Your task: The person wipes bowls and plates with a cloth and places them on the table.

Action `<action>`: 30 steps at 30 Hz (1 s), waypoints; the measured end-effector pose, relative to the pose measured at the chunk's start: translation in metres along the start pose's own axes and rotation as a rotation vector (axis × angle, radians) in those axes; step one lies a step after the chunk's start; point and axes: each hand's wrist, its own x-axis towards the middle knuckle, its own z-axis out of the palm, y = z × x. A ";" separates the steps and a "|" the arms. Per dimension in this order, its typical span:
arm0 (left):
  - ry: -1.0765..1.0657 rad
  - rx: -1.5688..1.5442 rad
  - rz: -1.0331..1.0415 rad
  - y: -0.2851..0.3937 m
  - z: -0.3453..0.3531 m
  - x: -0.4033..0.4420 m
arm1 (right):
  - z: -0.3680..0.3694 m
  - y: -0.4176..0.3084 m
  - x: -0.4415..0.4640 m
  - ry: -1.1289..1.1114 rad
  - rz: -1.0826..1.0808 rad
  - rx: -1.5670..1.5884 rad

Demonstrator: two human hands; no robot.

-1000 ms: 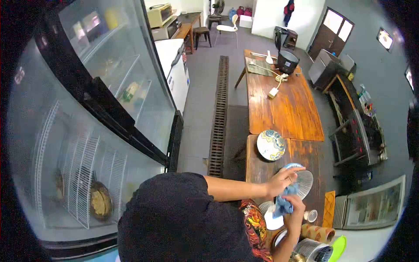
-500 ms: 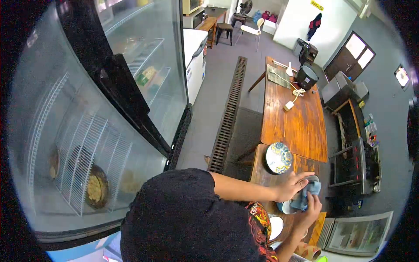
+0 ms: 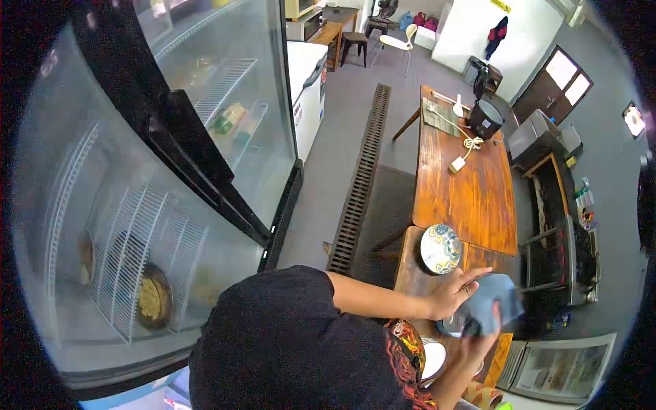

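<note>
A grey-blue dish (image 3: 490, 295), smeared by motion, is tilted between my two hands above the near wooden table. My left hand (image 3: 449, 296) grips its upper left rim, thumb and fingers at the edge. Below the dish, my right hand (image 3: 486, 336) is closed with bunched blue cloth, blurred against the dish, so where cloth ends and dish begins is hard to tell. Another dish partly shows under the hands. A patterned bowl (image 3: 441, 249) rests on the table beyond my left hand. White plates (image 3: 433, 358) lie near my body, partly hidden by my right arm.
On the far table (image 3: 465, 198) are a black pot (image 3: 485, 119), a white power strip (image 3: 457, 164) with its cord, and a mat. A glass-door fridge (image 3: 225, 198) stands at left, a floor drain (image 3: 361, 184) beside it. Black shelving (image 3: 553, 253) lines the right.
The dish has been lifted and tilted, so a broad grey-blue face now shows. My right hand has shifted slightly lower with the cloth. The view has turned since the earliest frame.
</note>
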 end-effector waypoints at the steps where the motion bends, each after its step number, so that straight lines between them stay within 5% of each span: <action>1: -0.027 0.003 -0.010 -0.001 -0.001 -0.003 | 0.012 -0.018 0.001 0.077 0.000 0.040; 5: -0.062 -0.009 -0.016 -0.012 0.002 -0.012 | 0.010 -0.035 0.005 0.135 -0.034 -0.153; 8: -0.057 -0.025 0.007 -0.015 0.006 -0.006 | 0.025 -0.003 -0.004 0.387 -0.223 -0.417; 12: 0.138 -0.226 0.336 -0.014 0.007 -0.003 | 0.041 0.026 -0.021 0.021 -0.572 -0.870; 17: 0.105 -0.179 0.128 -0.024 -0.009 -0.004 | 0.016 0.000 -0.026 -0.388 -0.529 -1.368; 20: 0.035 -0.183 0.045 -0.020 -0.012 -0.010 | 0.020 -0.037 -0.036 -0.467 -0.444 -1.356; 22: -0.033 -0.189 -0.027 -0.014 -0.012 -0.013 | 0.014 -0.063 -0.031 -0.581 -0.265 -1.597; 25: -0.039 -0.154 -0.085 -0.009 -0.013 -0.012 | -0.045 -0.062 -0.011 -0.360 -0.342 -1.633; 27: -0.045 -0.117 -0.139 -0.007 -0.011 -0.010 | -0.047 -0.069 -0.005 0.052 -0.766 -1.744; 30: -0.025 -0.160 -0.106 -0.013 -0.003 -0.011 | -0.028 -0.066 -0.005 0.096 -0.803 -1.574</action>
